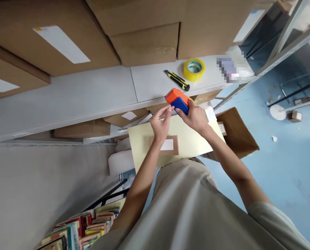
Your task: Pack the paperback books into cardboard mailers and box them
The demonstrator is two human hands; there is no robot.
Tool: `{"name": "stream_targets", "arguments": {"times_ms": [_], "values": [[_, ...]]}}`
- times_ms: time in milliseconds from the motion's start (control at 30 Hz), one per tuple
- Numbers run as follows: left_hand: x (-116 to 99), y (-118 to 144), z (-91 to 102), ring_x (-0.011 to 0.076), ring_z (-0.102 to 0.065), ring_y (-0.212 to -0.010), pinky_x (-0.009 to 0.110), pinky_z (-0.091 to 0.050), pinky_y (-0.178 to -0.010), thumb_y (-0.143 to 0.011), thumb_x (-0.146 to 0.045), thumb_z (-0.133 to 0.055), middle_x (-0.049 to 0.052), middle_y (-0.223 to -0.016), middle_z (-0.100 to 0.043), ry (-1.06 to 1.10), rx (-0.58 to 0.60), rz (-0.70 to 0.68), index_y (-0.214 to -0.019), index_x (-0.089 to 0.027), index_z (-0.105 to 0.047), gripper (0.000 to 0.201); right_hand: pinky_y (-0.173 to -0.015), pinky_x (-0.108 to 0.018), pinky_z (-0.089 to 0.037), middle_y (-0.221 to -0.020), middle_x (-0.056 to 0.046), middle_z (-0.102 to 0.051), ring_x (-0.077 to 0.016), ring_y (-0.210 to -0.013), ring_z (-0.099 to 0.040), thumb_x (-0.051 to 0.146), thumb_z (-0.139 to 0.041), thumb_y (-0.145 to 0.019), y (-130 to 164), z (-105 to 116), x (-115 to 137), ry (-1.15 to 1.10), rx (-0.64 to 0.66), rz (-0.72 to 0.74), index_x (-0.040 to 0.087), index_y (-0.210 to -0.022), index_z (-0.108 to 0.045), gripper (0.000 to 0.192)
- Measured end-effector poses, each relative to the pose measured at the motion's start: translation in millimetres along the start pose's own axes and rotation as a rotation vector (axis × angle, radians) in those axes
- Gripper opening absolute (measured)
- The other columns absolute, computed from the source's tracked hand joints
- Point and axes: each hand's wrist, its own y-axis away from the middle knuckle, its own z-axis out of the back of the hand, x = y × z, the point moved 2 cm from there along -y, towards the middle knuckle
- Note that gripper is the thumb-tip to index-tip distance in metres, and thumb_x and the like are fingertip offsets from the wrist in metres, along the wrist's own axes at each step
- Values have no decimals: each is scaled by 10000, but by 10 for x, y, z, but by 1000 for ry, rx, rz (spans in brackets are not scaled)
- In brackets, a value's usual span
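Note:
My right hand [196,118] grips an orange and blue tape dispenser [180,104], thumb on its blue side. Part of something yellow shows behind that hand's fingers. My left hand [160,123] is at the dispenser's left edge, with thumb and fingertips pinched together; what lies between them, if anything, is too small to make out. Below my hands, a small cardboard box [175,147] with a white label lies on a pale yellow board [194,139], partly hidden by my left forearm.
On the grey shelf [97,88] lie a yellow and black box cutter [178,80] and a yellow tape roll [194,70]. Large cardboard boxes [147,45] stand along its back. An open carton [238,132] sits at right. Books [74,231] are stacked lower left.

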Motion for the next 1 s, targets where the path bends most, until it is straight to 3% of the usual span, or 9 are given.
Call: {"name": "stream_targets", "arguments": {"times_ms": [133,233,467,600,700,767,867,933,1000], "values": [[-124,-415,89,316,-862,-1288,507,-650,-1262,-1102,-592,-764,91,-1316,-892,-5,-115,-96,-1224,-254,-874,375,-944,-518,-621,-1170,-314,-815,-477,-1080,-809,694,-309,-1212,-808,109,480,78,-52,263,-24,-1611,-461,835],[-142,-512,217,326,-855,-1313,527,-632,-1289,-1086,-613,-777,114,-1367,-880,-9,-209,-82,-1293,-248,-848,425,-1055,-578,-592,-1264,-375,-794,-492,-1177,-803,551,-391,-1210,-1291,121,800,135,6,389,-69,-1616,-459,744],[-114,-172,349,355,-891,-1212,534,-713,-1162,-1001,-690,-868,158,-1338,-887,-28,-291,52,-1385,-238,-820,595,-1331,-650,-403,-1332,-361,-806,-430,-1307,-791,244,-570,-1114,-1819,-78,1048,237,154,510,-99,-1581,-561,579],[11,-19,314,359,-906,-1151,541,-725,-1126,-995,-697,-861,158,-1297,-897,-44,-340,79,-1324,-232,-839,570,-1346,-652,-387,-1284,-329,-812,-383,-1267,-809,284,-399,-1203,-1980,-187,1076,181,87,534,-130,-1492,-614,549],[263,138,345,366,-899,-1177,583,-702,-1166,-959,-635,-911,162,-1266,-901,-63,-358,141,-1288,-209,-836,543,-1312,-613,-425,-1421,-391,-730,-402,-1418,-729,271,-234,-1226,-1910,-147,1070,141,15,546,-201,-1481,-581,639],[494,332,408,365,-888,-1218,603,-674,-1210,-925,-560,-949,160,-1252,-903,-96,-374,220,-1258,-200,-833,504,-1346,-630,-409,-1604,-403,-630,-445,-1525,-631,288,-456,-1197,-1724,-93,986,104,-39,596,-182,-1636,-461,643],[842,765,524,341,-881,-1237,602,-633,-1270,-904,-453,-955,150,-1235,-906,-182,-403,370,-1217,-195,-833,424,-1430,-588,-329,-1782,-297,-527,-437,-1638,-519,323,-492,-1196,-1275,-127,657,-31,-132,648,-26,-1772,-427,676],[1018,1086,577,334,-870,-1269,586,-617,-1291,-904,-417,-945,142,-1235,-907,-263,-405,477,-1212,-196,-840,393,-1402,-572,-382,-1790,-254,-536,-421,-1631,-522,358,-425,-1221,-897,-327,313,-138,-112,633,25,-1746,-504,626],[1136,1364,600,351,-848,-1326,567,-623,-1282,-891,-403,-947,148,-1254,-902,-345,-393,571,-1218,-195,-848,400,-1344,-594,-444,-1750,-263,-572,-429,-1598,-545,335,-397,-1218,-475,-690,-87,-195,17,547,23,-1701,-555,596]]}}
